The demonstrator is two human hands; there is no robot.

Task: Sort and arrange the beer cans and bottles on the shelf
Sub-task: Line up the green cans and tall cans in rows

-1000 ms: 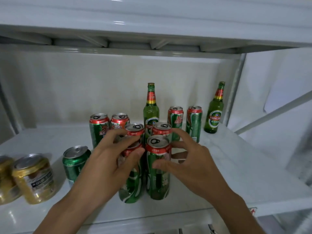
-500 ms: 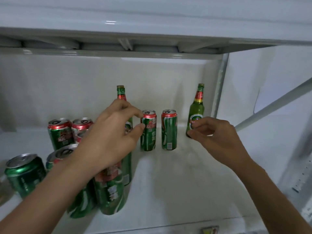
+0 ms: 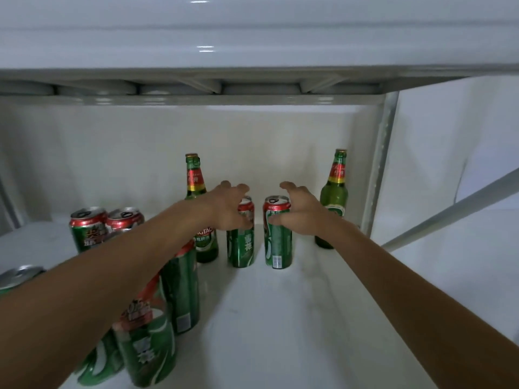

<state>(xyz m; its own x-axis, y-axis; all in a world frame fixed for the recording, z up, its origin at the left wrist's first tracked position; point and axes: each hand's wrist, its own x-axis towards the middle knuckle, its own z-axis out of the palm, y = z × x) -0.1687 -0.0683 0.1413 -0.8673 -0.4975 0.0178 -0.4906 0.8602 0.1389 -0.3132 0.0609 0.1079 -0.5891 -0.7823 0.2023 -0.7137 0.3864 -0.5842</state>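
Both hands (image 3: pixel 230 209) have reached the rear cans (image 3: pixel 276 234), apparently grasping.

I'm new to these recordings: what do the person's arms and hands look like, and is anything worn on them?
Both forearms are bare as far as the view shows: no sleeves, gloves, watch or bracelets. The left hand and right hand show no rings that I can make out.

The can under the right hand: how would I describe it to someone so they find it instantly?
Look at the white shelf, towards its back right. Between two green glass bottles stand two tall green cans with red tops; it is the right one, nearer the corner bottle, showing a white barcode panel.
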